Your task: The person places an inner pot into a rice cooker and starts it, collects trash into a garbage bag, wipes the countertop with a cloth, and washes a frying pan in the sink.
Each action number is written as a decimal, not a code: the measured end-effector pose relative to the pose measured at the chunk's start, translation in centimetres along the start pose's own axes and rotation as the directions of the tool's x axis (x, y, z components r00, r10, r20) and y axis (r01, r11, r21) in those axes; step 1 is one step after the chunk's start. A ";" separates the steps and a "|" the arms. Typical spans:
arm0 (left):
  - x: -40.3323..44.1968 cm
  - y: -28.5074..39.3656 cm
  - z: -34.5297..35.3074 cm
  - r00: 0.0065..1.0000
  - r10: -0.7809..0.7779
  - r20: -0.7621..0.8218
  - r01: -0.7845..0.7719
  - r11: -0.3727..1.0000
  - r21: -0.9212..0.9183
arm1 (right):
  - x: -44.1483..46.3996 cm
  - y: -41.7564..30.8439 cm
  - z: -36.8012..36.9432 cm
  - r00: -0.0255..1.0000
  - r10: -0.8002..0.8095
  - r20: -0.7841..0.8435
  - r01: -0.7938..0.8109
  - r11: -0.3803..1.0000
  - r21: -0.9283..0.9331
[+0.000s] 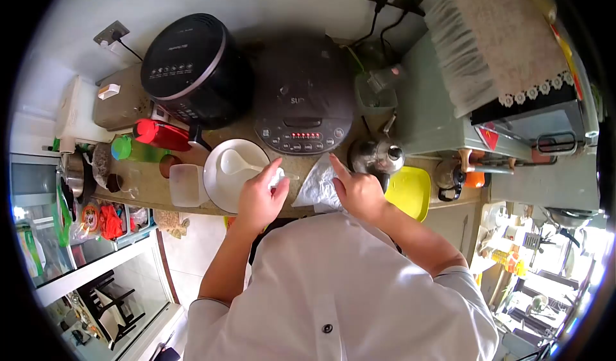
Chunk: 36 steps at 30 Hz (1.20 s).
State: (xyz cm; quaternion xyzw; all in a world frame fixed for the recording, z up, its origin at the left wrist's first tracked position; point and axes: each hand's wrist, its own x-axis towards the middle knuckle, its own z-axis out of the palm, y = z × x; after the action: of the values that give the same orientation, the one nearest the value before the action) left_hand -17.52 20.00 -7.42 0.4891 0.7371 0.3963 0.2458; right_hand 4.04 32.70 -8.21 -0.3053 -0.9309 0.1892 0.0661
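Grip of R hand (361, 196) is apart, index extended twd the red-lit panel (306, 135) on the dark, rounded plastic cooker (301, 91), lid shut, nr tan surface's (154, 194) back edge. L hand (256, 202), half-curled, is by white ladle (231, 162) on round white dish (215, 194), nr front edge; can't tell if clamped.

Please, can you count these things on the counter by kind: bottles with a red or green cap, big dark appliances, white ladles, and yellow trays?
Bottles: 2 (red-capped bottle, green-capped bottle)
Big dark appliances: 2 (round-topped one, one with lit panel)
White ladle: 1
Yellow tray: 1
Total: 6
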 end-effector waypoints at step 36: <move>-3.1 0.1 3.1 0.892 -0.145 0.429 0.248 0.949 -0.195 | 3.9 -0.5 -0.5 0.994 0.102 0.044 -0.099 0.992 -0.073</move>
State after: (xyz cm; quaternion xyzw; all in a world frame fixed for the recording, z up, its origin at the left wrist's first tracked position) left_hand -13.90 18.27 -9.17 0.4493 0.6608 0.3457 0.4919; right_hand 0.74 34.74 -7.54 -0.3493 -0.9218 0.1667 0.0234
